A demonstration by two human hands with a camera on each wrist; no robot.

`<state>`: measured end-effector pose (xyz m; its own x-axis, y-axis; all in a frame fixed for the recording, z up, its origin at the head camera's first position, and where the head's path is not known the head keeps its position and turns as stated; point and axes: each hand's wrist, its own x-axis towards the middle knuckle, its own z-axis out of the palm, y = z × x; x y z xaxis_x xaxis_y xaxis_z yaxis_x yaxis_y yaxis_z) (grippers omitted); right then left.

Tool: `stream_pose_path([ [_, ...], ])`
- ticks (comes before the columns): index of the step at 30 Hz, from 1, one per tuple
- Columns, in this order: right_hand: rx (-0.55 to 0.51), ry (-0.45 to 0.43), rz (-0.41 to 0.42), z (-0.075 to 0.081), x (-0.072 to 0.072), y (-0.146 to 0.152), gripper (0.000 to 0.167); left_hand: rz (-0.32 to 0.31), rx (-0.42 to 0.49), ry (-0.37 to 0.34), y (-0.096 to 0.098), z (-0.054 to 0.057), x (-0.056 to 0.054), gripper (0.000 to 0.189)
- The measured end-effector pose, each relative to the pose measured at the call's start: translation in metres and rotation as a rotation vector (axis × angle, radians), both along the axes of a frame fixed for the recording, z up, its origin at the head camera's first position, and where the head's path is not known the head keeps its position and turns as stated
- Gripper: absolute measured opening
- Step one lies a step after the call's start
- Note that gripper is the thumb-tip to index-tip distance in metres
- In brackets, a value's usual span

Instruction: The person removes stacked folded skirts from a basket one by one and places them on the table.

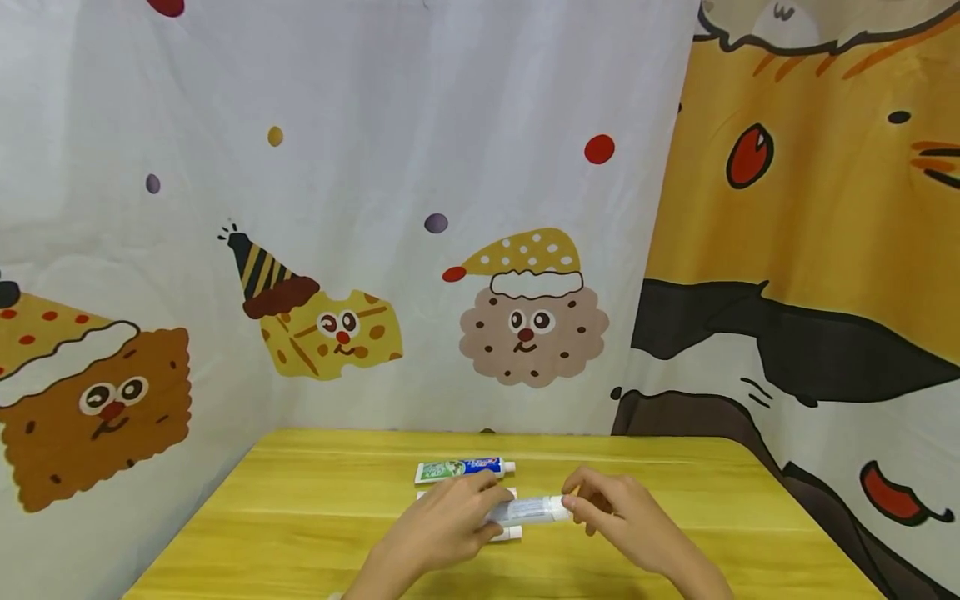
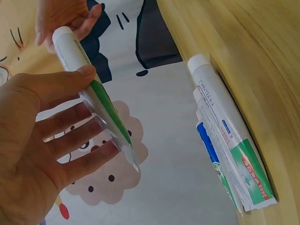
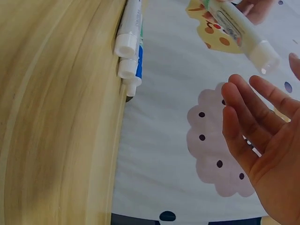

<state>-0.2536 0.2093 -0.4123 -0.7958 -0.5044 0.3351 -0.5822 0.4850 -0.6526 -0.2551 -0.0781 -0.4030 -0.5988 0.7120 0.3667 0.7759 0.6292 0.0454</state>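
Observation:
My left hand [image 1: 453, 517] holds a white toothpaste tube [image 1: 528, 509] above the table, its cap pointing right. In the left wrist view the thumb presses one side of this tube and the fingers lie behind it; a green stripe runs toward its flat end. Just beyond the cap is my right hand [image 1: 618, 512], fingers loosely bent. From the right wrist the palm [image 3: 281, 150] shows with nothing in it, fingertips a little apart from the cap [image 3: 264, 58]. Below the left hand lie more tubes, partly hidden in the head view.
On the yellow wood-grain table [image 1: 315, 517], a blue-and-green toothpaste tube [image 1: 461, 470] lies farthest back. A white-and-green tube [image 2: 229, 126] lies nearest in that row, with another white tube [image 3: 127, 69] between them. Behind the table hangs a cartoon-printed curtain [image 1: 420, 125].

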Motion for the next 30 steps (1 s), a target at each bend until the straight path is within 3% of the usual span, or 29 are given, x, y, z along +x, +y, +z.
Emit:
stream_pose_path([
  [8,-0.011,-0.017,-0.002,0.005,-0.003,0.002,0.015,0.01,-0.03,-0.026,-0.01,-0.007,-0.001,0.027],
  [15,-0.004,0.001,-0.003,0.007,-0.005,0.004,0.015,0.038,-0.089,-0.15,-0.023,-0.02,-0.001,0.021],
  [24,0.011,-0.015,-0.019,0.006,-0.002,0.005,0.015,0.045,-0.098,-0.17,-0.027,-0.038,-0.004,0.015],
  [30,0.003,-0.004,-0.015,0.006,0.0,0.008,0.015,0.083,-0.122,-0.276,-0.025,-0.045,-0.005,0.019],
])
